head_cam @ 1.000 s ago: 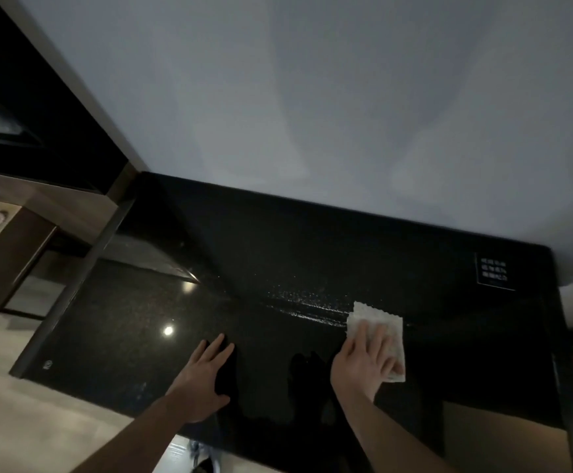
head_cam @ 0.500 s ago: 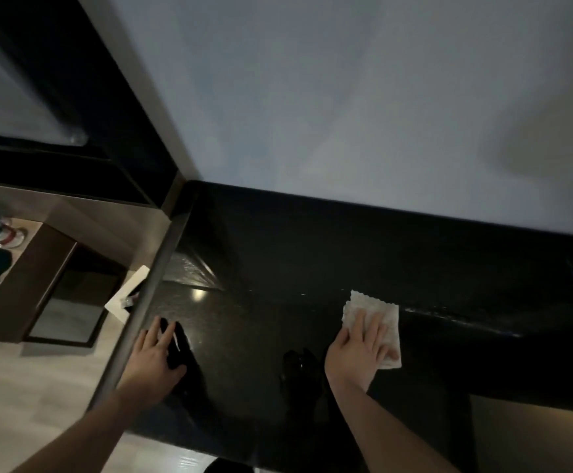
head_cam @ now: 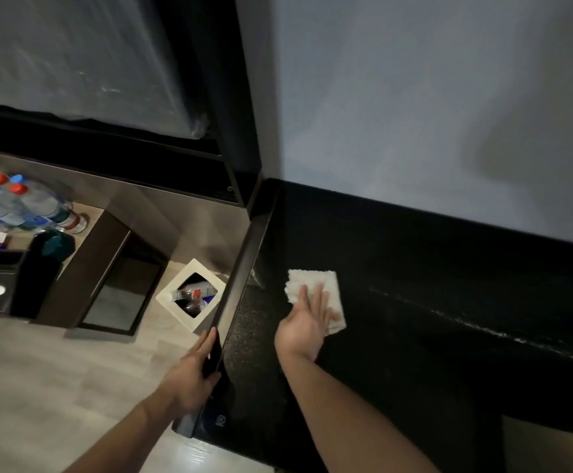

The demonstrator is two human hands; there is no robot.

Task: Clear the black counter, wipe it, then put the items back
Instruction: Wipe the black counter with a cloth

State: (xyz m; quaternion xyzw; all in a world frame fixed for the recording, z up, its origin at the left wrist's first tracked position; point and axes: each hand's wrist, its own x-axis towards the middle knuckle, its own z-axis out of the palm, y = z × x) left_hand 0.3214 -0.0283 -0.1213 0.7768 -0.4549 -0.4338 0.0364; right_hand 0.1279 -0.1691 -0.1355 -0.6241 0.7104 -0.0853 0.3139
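r hand (head_cam: 303, 322) flat on cloth (head_cam: 315, 295) — l hand (head_cam: 189, 373) prob gripping counter (head_cam: 397, 336) edge

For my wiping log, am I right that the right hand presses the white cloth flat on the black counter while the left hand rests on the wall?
Not quite: in the head view the left hand grips the black counter at its left edge, not the wall. The right hand does press the white cloth flat.
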